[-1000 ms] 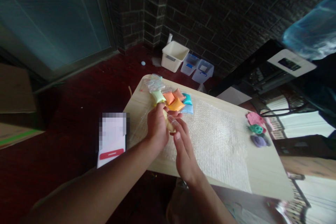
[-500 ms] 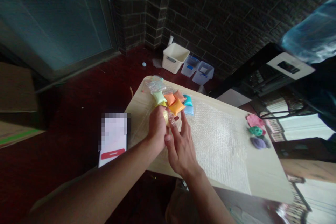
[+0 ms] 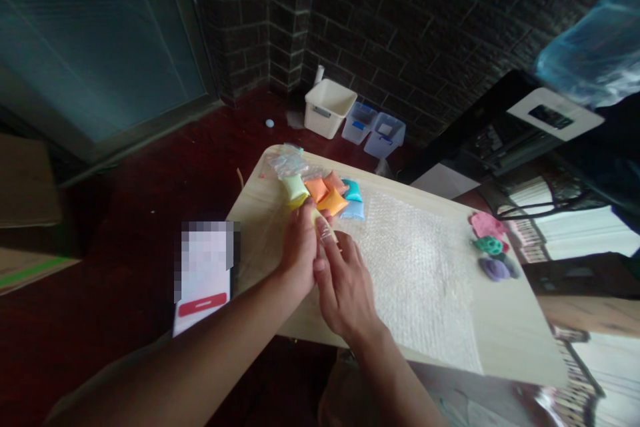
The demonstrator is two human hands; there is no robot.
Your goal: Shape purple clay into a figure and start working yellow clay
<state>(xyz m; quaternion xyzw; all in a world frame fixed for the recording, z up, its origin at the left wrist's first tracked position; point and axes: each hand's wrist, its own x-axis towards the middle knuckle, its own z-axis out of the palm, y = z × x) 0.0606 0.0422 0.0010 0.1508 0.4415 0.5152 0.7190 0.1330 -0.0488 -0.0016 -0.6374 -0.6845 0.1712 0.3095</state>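
Observation:
My left hand [image 3: 299, 248] is closed round a small yellow packet in clear plastic [image 3: 320, 221], held just above the pale wooden table [image 3: 505, 327]. My right hand [image 3: 345, 280] presses against it from the right, thumb and fingers pinching the packet's clear wrapper. Just beyond my hands lies a cluster of little coloured packets [image 3: 327, 193]: pale green, orange, teal and light blue. A crumpled clear bag [image 3: 286, 161] lies at the table's far left corner.
A sheet of bubble wrap [image 3: 415, 267] covers the table's middle. Pink, green and purple clay shapes [image 3: 490, 247] sit near the right edge. White and clear bins [image 3: 350, 117] stand on the dark red floor by the brick wall. A white card [image 3: 203, 280] lies left of the table.
My right hand has closed in against my left, its fingers shifting from spread above the packet to pinching its wrapper. The view has drifted slightly.

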